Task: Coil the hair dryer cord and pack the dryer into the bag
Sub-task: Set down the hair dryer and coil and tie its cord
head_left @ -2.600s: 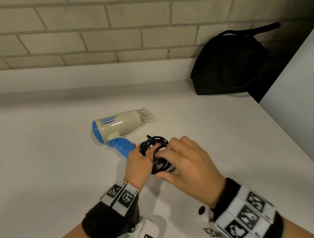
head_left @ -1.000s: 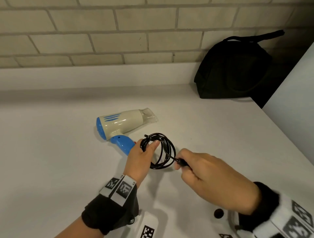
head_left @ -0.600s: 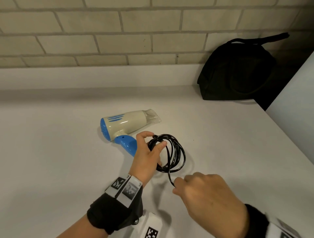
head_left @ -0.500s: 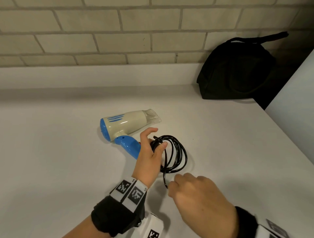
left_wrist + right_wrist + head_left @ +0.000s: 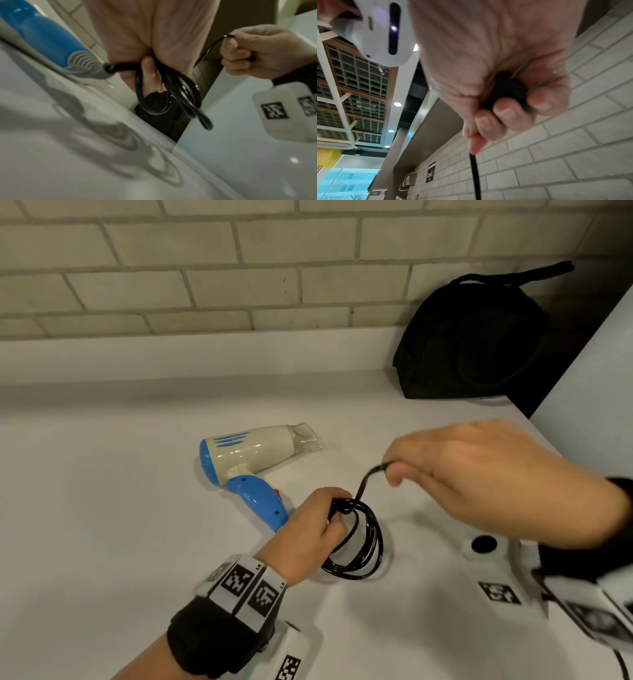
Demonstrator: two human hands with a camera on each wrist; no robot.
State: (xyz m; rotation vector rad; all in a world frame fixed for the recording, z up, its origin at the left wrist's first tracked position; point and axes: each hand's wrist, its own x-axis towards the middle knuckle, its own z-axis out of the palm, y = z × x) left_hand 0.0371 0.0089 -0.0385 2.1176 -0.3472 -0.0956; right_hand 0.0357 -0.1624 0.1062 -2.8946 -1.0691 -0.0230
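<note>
Cord (image 5: 363,537) mostly coiled: left hand (image 5: 308,534) clamps the loops just above the surface (image 5: 102,508), right hand (image 5: 479,474) fists the plug end, pulled taut; dryer (image 5: 246,451) on the surface, unpacked, bag (image 5: 472,344) well apart at the wall.

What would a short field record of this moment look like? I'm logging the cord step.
left hand: grips the coil at its top, above the counter
right hand: raised, holds the cord end and the plug
dryer: lies on its side on the counter, untouched, its cord running to the coil
bag: at the back right against the wall, dryer not in it
</note>
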